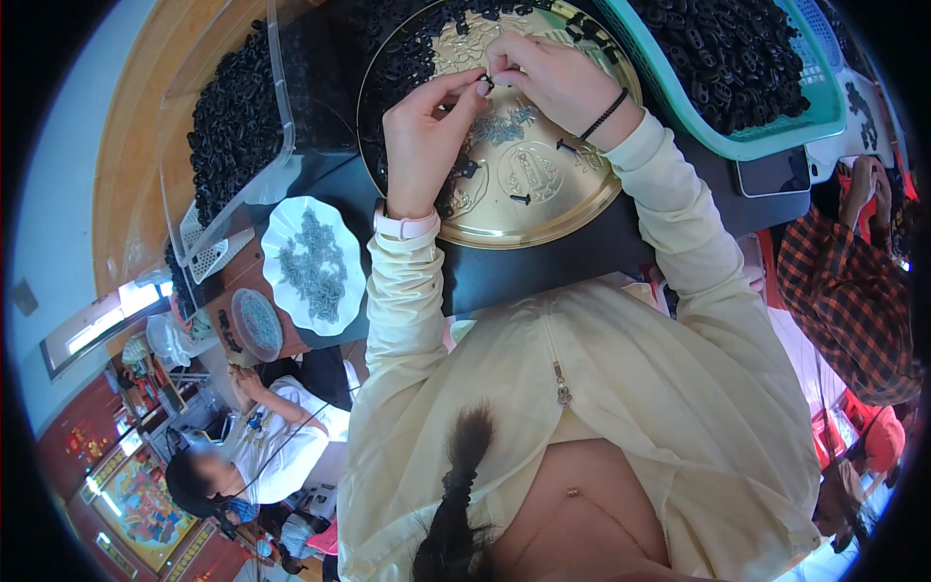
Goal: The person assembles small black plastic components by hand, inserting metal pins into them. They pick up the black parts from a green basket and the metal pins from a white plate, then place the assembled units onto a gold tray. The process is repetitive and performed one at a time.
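Observation:
Between finger and thumb my left hand point(424, 136) pinches a small black plastic part point(486, 81). My right hand point(548, 78) is closed in a pinch right at that part; what its fingertips hold is too small to make out. Both hands are above a round gold tray point(529, 236) with a raised rim. On the tray lie a pile of small silvery metal pieces point(499, 126), a heap of black plastic parts point(402, 58) at the far left, and a few loose black pieces point(521, 199) nearer me.
A green basket point(742, 148) full of black parts stands at the right, beside a phone point(773, 176). Left are a clear bin point(289, 116) of black pieces, a white scalloped dish point(281, 218) and a round tub point(257, 325), both holding small metal pieces. Co-workers point(291, 427) sit on both sides.

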A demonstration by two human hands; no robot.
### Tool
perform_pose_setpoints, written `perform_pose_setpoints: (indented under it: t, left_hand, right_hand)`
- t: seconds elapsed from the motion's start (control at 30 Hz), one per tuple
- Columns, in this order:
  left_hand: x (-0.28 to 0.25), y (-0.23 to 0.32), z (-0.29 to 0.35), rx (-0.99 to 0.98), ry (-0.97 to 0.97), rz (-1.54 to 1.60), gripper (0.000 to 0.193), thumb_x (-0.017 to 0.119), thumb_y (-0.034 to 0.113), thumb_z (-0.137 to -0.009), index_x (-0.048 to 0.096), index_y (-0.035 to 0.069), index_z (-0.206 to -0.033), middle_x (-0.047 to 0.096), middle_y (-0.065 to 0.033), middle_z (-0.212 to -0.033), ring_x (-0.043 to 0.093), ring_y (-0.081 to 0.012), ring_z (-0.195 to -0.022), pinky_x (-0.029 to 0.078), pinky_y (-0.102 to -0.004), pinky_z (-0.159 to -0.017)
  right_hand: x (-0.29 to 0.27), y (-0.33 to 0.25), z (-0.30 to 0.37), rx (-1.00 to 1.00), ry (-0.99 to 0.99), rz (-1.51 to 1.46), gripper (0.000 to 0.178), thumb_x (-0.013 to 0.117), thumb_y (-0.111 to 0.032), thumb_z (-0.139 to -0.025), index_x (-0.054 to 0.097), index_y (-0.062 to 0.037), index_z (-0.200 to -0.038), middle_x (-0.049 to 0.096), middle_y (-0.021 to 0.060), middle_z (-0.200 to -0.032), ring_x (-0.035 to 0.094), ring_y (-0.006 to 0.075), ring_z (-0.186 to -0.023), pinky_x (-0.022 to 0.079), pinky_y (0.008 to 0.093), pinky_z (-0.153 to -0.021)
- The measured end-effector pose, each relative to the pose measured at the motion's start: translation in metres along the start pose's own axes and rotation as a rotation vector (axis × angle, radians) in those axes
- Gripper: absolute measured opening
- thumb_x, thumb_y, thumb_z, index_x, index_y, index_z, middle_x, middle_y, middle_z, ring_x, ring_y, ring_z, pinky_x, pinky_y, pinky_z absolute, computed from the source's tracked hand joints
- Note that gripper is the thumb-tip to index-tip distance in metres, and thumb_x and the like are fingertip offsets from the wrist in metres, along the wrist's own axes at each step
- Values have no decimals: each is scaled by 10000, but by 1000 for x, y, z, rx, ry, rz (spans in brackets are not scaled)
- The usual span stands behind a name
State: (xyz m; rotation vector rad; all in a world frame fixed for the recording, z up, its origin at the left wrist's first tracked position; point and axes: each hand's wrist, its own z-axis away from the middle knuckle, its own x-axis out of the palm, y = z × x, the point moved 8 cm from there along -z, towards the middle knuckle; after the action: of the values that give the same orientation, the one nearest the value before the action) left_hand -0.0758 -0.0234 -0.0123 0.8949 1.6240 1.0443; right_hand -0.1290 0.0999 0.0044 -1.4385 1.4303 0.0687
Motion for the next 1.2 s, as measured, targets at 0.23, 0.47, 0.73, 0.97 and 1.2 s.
perform_pose_setpoints:
  t: [0.23, 0.47, 0.73, 0.97, 1.2]
  left_hand:
    - [2, 12, 2, 5, 3, -91, 196, 630, 85, -835, 660, 15, -1016, 681, -91, -809, 643, -94, -690, 496, -211, -596]
    - [10, 2, 5, -73, 29, 145, 200, 630, 85, -844, 645, -4, -1022, 681, -82, -837, 644, -101, -718, 512, -213, -651]
    - [12, -3, 4, -104, -17, 118, 199, 629, 93, -850, 638, -7, -1021, 671, -58, -844, 631, -93, -748, 501, -203, -650]
    - [0, -11, 1, -238, 130, 369, 236, 653, 157, -839, 645, 15, -1028, 655, -28, -850, 605, -75, -743, 459, -177, -582]
    - [9, -11, 2, -308, 48, 484, 229, 618, 168, -865, 649, 23, -1040, 661, -37, -931, 601, -82, -766, 453, -178, -568]
  right_hand:
    - [0, -2, 0, -3, 5, 9, 151, 567, -130, -847, 488, -77, -964, 586, 71, -849, 603, 272, -790, 482, 335, -684]
    - [-10, -9, 1, -76, 68, 141, 167, 546, -163, -862, 500, -109, -1013, 610, 53, -844, 604, 252, -778, 458, 352, -735]
    - [0, -1, 2, 65, -98, 212, 180, 523, -213, -885, 498, -136, -1046, 635, 75, -838, 609, 278, -783, 464, 377, -715]
    - [-18, 1, -2, 200, 138, -220, 317, 631, -250, -827, 581, -150, -1123, 631, 44, -801, 588, 172, -664, 486, 271, -639]
    - [-12, 20, 5, 229, 312, -347, 213, 660, -212, -814, 662, -94, -991, 657, 47, -805, 618, 140, -661, 494, 242, -618]
